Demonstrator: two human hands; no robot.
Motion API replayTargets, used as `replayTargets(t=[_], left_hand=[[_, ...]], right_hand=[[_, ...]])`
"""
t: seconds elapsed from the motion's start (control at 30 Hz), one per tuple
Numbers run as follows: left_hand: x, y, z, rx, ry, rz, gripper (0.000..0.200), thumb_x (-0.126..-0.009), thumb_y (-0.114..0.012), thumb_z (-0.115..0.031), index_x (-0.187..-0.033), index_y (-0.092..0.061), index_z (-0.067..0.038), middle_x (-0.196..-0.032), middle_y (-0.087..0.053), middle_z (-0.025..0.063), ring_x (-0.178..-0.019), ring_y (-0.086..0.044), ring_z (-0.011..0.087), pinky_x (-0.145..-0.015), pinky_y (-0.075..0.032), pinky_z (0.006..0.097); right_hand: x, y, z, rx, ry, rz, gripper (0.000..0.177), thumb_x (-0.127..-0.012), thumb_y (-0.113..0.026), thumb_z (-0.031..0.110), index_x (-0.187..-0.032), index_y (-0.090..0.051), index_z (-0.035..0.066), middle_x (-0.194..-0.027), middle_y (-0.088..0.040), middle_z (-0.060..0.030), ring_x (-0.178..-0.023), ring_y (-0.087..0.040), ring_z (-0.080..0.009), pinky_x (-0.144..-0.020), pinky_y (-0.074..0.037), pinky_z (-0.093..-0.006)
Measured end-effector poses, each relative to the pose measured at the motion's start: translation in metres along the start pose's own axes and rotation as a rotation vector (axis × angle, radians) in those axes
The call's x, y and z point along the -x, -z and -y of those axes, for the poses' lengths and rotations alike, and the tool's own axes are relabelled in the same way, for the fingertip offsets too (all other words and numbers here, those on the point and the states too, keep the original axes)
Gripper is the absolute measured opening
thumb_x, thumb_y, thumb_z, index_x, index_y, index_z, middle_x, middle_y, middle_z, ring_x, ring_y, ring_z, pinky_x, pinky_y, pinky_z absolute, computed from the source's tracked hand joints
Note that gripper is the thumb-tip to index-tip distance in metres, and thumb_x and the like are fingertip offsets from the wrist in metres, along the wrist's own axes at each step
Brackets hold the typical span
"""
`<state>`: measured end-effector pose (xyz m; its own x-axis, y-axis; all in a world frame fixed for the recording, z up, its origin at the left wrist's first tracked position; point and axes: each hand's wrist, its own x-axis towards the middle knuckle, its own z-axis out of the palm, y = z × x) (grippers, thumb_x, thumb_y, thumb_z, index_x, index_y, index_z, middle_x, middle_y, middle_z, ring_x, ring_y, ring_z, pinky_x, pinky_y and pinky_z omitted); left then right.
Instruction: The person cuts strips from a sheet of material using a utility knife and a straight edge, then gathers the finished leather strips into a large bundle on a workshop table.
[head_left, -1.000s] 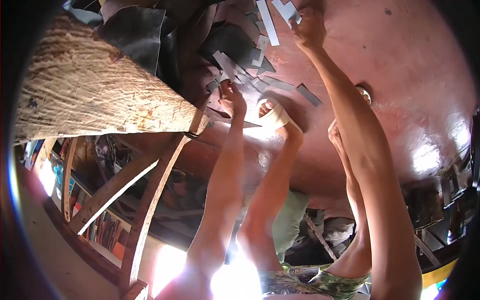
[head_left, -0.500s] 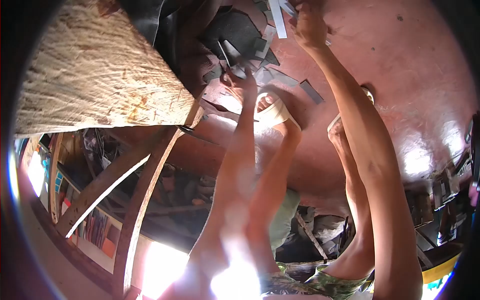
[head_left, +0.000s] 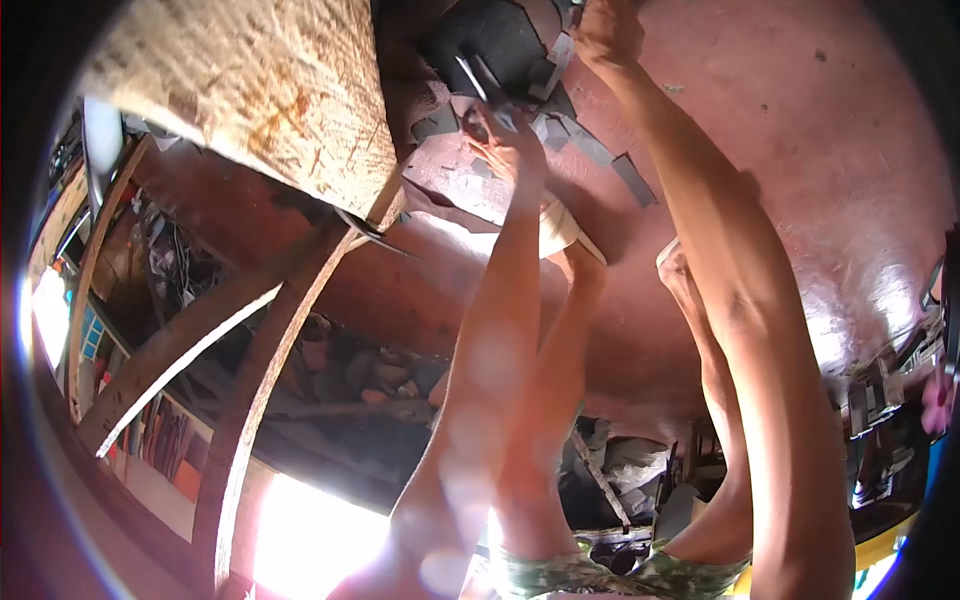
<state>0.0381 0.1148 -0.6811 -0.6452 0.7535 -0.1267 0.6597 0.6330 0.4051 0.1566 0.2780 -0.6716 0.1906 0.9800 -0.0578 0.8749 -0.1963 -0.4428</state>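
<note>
My left hand [head_left: 508, 145] is closed around thin, flat dark strips [head_left: 486, 84] with a shiny edge, and they point up and away from me. It hovers above the floor next to a large black sheet piece [head_left: 485, 45]. Near the top edge of the view, my right hand [head_left: 608, 32] is closed, its fingers curled. A bit of something dark shows at its fingertips, cut off by the frame, so I cannot make out its kind. Grey and black offcuts [head_left: 590, 145] lie on the floor between and below the hands.
A rough wooden block [head_left: 270, 100] on curved wooden legs [head_left: 262, 420] stands close at the left, with a dark blade-like piece [head_left: 370, 232] at its corner. My sandalled foot [head_left: 560, 228] is on the reddish floor [head_left: 800, 130]. Clutter [head_left: 640, 470] lies behind my legs.
The view has shifted, with the wooden block appearing turned. My right hand sits nearer the top edge, and the pale strips beside it have left view. My left hand still holds its strips.
</note>
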Motion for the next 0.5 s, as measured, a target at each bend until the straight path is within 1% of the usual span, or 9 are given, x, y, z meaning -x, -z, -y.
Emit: replayTargets(t=[0.03,0.07,0.13,0.17,0.2,0.27,0.4,0.43,0.5], left_hand=[[0.012,0.003,-0.002,0.035,0.022,0.004,0.055,-0.082,-0.070,-0.017,-0.134,-0.055,-0.007,-0.130,-0.050,0.0207,-0.124,-0.044,0.0380,-0.107,-0.033,0.0498],[0.018,0.015,-0.002,0.038,0.017,0.005,0.055,-0.082,-0.070,-0.017,-0.134,-0.055,-0.007,-0.130,-0.050,0.0207,-0.124,-0.044,0.0380,-0.107,-0.033,0.0498],[0.028,0.014,0.016,0.018,-0.033,0.274,0.050,-0.092,-0.059,-0.027,-0.139,-0.050,-0.010,-0.139,-0.047,0.0174,-0.128,-0.042,0.0382,-0.108,-0.032,0.0543],[0.032,0.016,0.015,-0.042,-0.076,0.289,0.045,-0.092,-0.056,-0.025,-0.135,-0.052,-0.011,-0.135,-0.050,0.0165,-0.126,-0.044,0.0366,-0.108,-0.031,0.0539],[0.036,0.023,0.009,-0.031,-0.019,0.290,0.044,-0.092,-0.058,-0.029,-0.131,-0.054,-0.011,-0.130,-0.053,0.0171,-0.125,-0.045,0.0366,-0.107,-0.032,0.0543],[0.039,0.028,0.008,-0.007,-0.037,0.108,0.043,-0.085,-0.065,-0.020,-0.126,-0.056,-0.011,-0.118,-0.059,0.0135,-0.115,-0.050,0.0354,-0.101,-0.037,0.0488],[0.023,0.023,0.023,0.020,-0.128,0.178,0.054,-0.078,-0.076,-0.024,-0.124,-0.054,-0.006,-0.110,-0.060,0.0146,-0.109,-0.051,0.0351,-0.099,-0.037,0.0474],[0.022,0.023,0.024,-0.047,-0.207,0.173,0.044,-0.077,-0.077,-0.020,-0.114,-0.059,-0.004,-0.104,-0.060,0.0165,-0.102,-0.053,0.0345,-0.092,-0.042,0.0467],[0.018,0.025,0.026,-0.037,-0.244,0.195,0.036,-0.079,-0.076,-0.019,-0.108,-0.062,-0.003,-0.101,-0.060,0.0169,-0.097,-0.055,0.0337,-0.086,-0.044,0.0458]], right_hand=[[0.010,0.002,-0.004,-0.001,-0.004,0.009,0.038,-0.080,-0.072,0.019,-0.107,-0.049,0.004,-0.102,-0.054,-0.0192,-0.093,-0.060,-0.0405,-0.079,-0.053,-0.0460],[0.020,0.010,-0.012,-0.020,0.042,0.057,0.039,-0.080,-0.071,0.017,-0.111,-0.051,0.003,-0.105,-0.055,-0.0202,-0.096,-0.059,-0.0402,-0.081,-0.052,-0.0477],[0.034,0.024,-0.039,-0.047,0.129,0.119,0.042,-0.081,-0.069,0.014,-0.118,-0.054,0.002,-0.111,-0.057,-0.0220,-0.102,-0.057,-0.0397,-0.085,-0.049,-0.0509],[0.051,0.032,-0.052,-0.069,0.155,0.066,0.040,-0.082,-0.066,0.012,-0.117,-0.053,0.000,-0.110,-0.056,-0.0232,-0.101,-0.056,-0.0413,-0.084,-0.048,-0.0519],[0.067,0.041,-0.064,-0.090,0.186,0.010,0.037,-0.083,-0.064,0.010,-0.116,-0.051,-0.002,-0.108,-0.056,-0.0243,-0.100,-0.056,-0.0429,-0.083,-0.048,-0.0529],[0.108,0.065,-0.082,-0.138,0.098,-0.014,0.033,-0.079,-0.063,0.006,-0.108,-0.051,-0.003,-0.101,-0.054,-0.0242,-0.094,-0.057,-0.0440,-0.079,-0.048,-0.0513],[0.196,0.070,-0.104,-0.113,-0.276,0.289,0.030,-0.084,-0.060,0.007,-0.108,-0.044,-0.003,-0.104,-0.051,-0.0276,-0.092,-0.058,-0.0462,-0.078,-0.050,-0.0539],[0.211,0.069,-0.106,-0.120,-0.154,0.213,0.026,-0.086,-0.058,0.006,-0.106,-0.044,-0.002,-0.101,-0.052,-0.0276,-0.090,-0.059,-0.0462,-0.076,-0.051,-0.0536],[0.224,0.065,-0.107,-0.094,-0.191,0.276,0.025,-0.086,-0.058,0.006,-0.106,-0.044,-0.002,-0.100,-0.053,-0.0269,-0.091,-0.059,-0.0461,-0.076,-0.051,-0.0536]])
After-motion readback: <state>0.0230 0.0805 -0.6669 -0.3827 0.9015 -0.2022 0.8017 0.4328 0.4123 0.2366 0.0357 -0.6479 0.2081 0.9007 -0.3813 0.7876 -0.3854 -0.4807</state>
